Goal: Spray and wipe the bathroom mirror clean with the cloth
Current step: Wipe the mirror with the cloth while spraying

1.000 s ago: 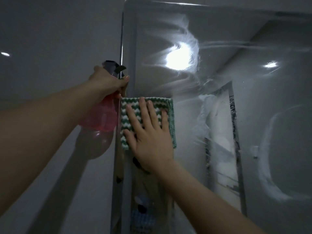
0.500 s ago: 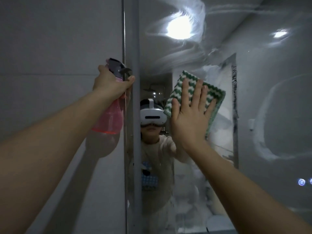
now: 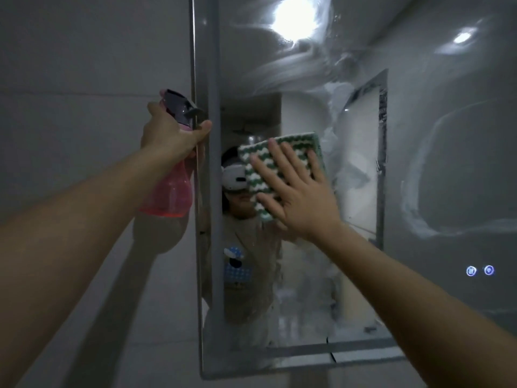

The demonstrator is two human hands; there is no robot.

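The right hand, fingers flat, presses a zigzag-knit cloth onto the streaky mirror; at nine o'clock, the left hand grips a spray bottle (translucent pink).

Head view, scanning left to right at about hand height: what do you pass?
Grey wall → left hand gripping the pink spray bottle → mirror's left edge → green-and-white cloth under the flat right hand → smeared streaks → two lit icons.

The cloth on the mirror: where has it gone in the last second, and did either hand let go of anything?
The right hand slid the cloth rightward from the mirror's left edge, then partway back left and down. Nothing was let go: it is flat on the cloth as before, and the left hand still grips the spray bottle.
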